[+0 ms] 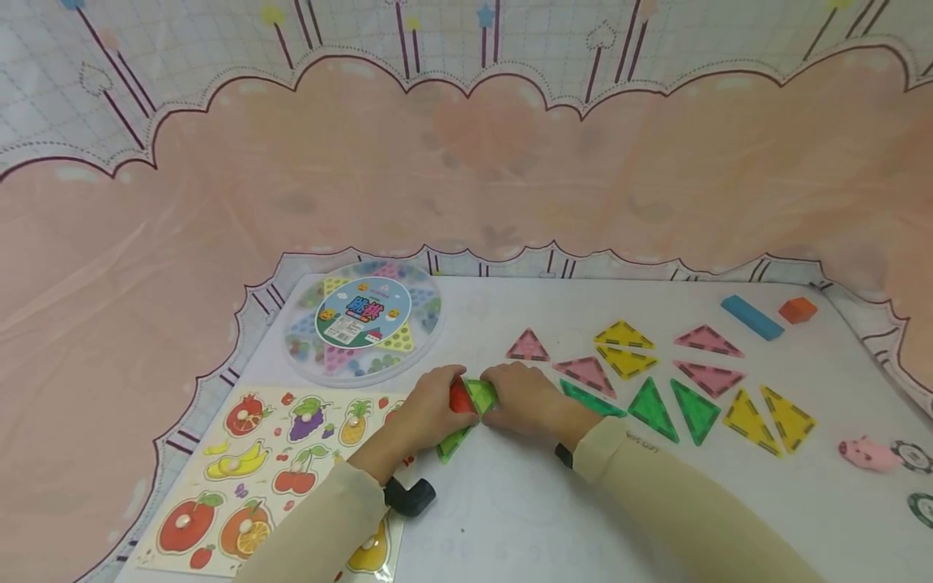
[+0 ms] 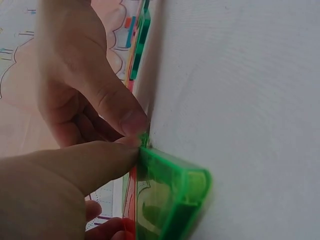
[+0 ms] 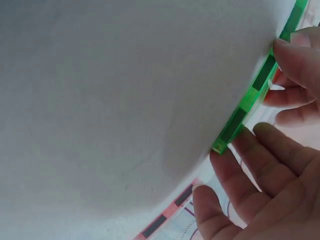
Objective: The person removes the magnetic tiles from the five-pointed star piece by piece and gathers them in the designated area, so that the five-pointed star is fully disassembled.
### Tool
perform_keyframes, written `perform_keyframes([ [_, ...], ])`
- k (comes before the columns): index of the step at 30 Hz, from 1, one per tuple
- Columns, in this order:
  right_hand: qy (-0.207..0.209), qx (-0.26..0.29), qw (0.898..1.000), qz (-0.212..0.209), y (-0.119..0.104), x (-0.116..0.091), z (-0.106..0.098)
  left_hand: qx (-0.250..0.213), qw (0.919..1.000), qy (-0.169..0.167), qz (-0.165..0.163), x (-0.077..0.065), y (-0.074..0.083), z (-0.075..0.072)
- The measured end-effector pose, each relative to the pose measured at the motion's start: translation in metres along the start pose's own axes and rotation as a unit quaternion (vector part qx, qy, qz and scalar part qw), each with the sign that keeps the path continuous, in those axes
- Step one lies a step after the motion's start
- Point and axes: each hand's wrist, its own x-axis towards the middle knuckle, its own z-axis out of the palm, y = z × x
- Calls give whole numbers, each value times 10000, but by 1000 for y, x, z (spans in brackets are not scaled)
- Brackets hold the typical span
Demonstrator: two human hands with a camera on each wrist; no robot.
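Note:
My left hand (image 1: 433,409) grips a red magnetic tile (image 1: 459,397) between thumb and fingers. A light green triangular tile (image 1: 481,394) lies against the red one, and a green tip (image 1: 453,444) sticks out below the left thumb. From the other side my right hand (image 1: 525,397) pinches the light green tile. In the left wrist view both thumbs meet at the edge of a green tile (image 2: 172,175), close to the white tabletop. The right wrist view shows right fingers (image 3: 265,165) at one end of a green tile edge (image 3: 245,107); the red tile is mostly hidden.
Pink (image 1: 586,374), yellow (image 1: 624,362) and green (image 1: 652,409) triangle tiles lie to the right. Behind sits a round board game (image 1: 364,320); a fruit puzzle (image 1: 240,461) is at left. Blue (image 1: 752,317) and orange blocks (image 1: 798,310) and a pink pig (image 1: 867,453) lie far right.

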Motion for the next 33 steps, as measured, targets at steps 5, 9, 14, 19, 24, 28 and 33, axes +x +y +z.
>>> perform_keyframes([
  [5,43,-266,9996,111,-1,-1,-2,15,10000,-60,22,2,0,1],
  [9,19,-226,9995,204,1,-3,-4,-38,9999,-99,2,2,1,2],
  [14,-35,-145,9992,374,6,-6,-5,-57,9999,-82,11,2,3,2],
  [19,19,-78,9991,410,10,-8,-5,-25,9999,48,131,1,5,2],
  [24,37,97,9994,324,10,-11,-4,23,9996,203,170,3,4,9],
  [28,70,-10,9995,299,9,-13,-4,-107,9999,125,47,7,4,12],
  [33,6,-172,9993,340,11,-12,-5,-139,9999,38,-85,10,6,11],
])
